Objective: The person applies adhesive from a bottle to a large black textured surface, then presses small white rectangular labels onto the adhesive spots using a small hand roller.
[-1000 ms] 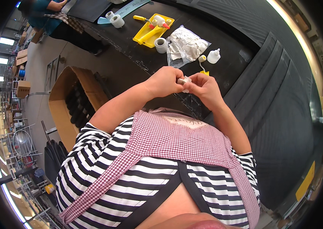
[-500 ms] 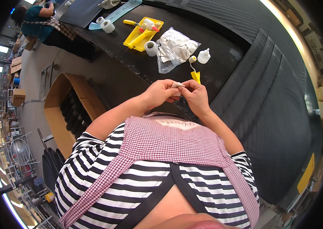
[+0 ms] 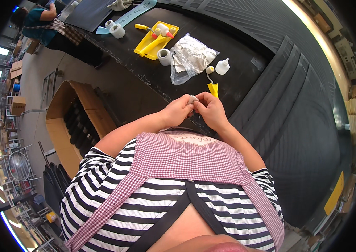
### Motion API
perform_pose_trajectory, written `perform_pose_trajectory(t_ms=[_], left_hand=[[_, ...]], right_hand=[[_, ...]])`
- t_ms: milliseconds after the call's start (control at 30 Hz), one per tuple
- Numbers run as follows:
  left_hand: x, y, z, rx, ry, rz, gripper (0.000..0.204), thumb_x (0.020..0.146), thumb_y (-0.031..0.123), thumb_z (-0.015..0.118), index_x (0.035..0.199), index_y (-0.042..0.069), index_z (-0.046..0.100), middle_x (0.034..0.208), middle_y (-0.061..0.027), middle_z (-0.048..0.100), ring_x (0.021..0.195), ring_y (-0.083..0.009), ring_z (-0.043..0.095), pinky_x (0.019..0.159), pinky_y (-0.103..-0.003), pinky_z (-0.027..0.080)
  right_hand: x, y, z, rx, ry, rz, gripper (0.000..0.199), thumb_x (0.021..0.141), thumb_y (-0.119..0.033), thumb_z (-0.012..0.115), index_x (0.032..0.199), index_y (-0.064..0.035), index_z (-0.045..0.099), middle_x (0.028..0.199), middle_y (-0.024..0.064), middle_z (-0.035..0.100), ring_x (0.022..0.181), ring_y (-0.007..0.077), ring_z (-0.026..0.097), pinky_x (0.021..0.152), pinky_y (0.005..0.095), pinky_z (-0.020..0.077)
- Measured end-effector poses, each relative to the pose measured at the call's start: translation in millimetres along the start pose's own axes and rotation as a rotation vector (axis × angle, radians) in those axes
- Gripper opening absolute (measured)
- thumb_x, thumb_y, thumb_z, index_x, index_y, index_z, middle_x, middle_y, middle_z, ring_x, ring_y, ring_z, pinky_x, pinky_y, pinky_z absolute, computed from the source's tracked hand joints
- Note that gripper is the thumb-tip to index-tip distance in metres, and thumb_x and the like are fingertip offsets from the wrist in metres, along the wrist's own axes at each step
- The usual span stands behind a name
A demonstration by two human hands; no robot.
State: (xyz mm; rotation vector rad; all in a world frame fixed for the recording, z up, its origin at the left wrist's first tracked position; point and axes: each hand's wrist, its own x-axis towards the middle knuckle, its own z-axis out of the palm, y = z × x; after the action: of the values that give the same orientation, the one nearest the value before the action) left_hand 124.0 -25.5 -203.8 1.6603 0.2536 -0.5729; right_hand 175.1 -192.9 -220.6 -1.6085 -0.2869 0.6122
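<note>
A small pale piece [image 3: 193, 99] is pinched between the fingertips of both hands, held above the near edge of the black table [image 3: 245, 50]. The left hand [image 3: 178, 112] is closed on it from the left, and the right hand [image 3: 210, 110] is closed on it from the right; what the piece is cannot be told.

Just beyond the hands lies a small roller with a yellow handle [image 3: 212, 83]. Beside it stands one white squeeze bottle [image 3: 222, 66]. One clear plastic bag [image 3: 189, 56] of white pieces lies to the left, touching one roll of tape [image 3: 164, 56]. Farther off is one yellow tray [image 3: 156, 38] holding two small rollers. Two more white rolls [image 3: 115, 28] sit near a long pale blue strip [image 3: 127, 17].

On the floor to the left stands one open cardboard box [image 3: 62, 122] with dark contents. Another person [image 3: 43, 25] works at the table's far end.
</note>
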Motion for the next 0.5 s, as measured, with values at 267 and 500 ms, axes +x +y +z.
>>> perform_pose_trajectory(t_ms=[267, 500], left_hand=[[0, 0, -8, -0.023, 0.055, 0.017, 0.012, 0.099, 0.012, 0.049, 0.106, 0.004, 0.056, 0.081, -0.0007, 0.059, 0.068, -0.0075, 0.049, 0.064, -0.023, 0.044], [-11, -1, 3, -0.107, -0.032, -0.041, 0.012, 0.100, 0.011, 0.050, 0.107, 0.004, 0.057, 0.081, 0.0000, 0.060, 0.067, -0.0061, 0.048, 0.063, -0.021, 0.043]], right_hand=[[46, 39, -83, -0.105, 0.626, -0.155, 0.020, 0.083, -0.010, 0.074, 0.100, -0.0014, 0.066, 0.087, 0.0057, 0.068, 0.077, 0.0131, 0.064, 0.074, 0.0264, 0.0518], [111, 36, -92, -0.416, 0.519, -0.239, 0.047, 0.075, -0.012, 0.081, 0.115, -0.0002, 0.058, 0.106, 0.0109, 0.067, 0.098, 0.0219, 0.064, 0.089, 0.0322, 0.0494]])
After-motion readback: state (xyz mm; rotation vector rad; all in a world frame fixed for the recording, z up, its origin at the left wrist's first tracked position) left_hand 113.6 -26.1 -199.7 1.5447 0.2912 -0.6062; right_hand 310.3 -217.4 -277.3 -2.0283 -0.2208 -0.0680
